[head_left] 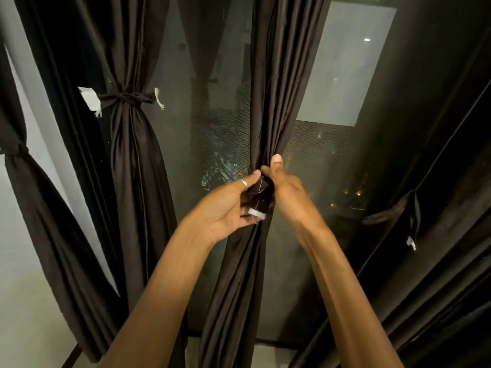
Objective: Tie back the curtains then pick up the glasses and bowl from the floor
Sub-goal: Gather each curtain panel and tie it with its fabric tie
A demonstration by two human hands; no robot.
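Middle curtain (268, 102), dark brown, hangs bunched tight at its waist, gripped there by the right hand (284, 187). The left hand (231, 205) pinches a matching tie (259, 193) with a white end. Left curtain (130, 160) is already tied; right curtain (438, 181) hangs loose.
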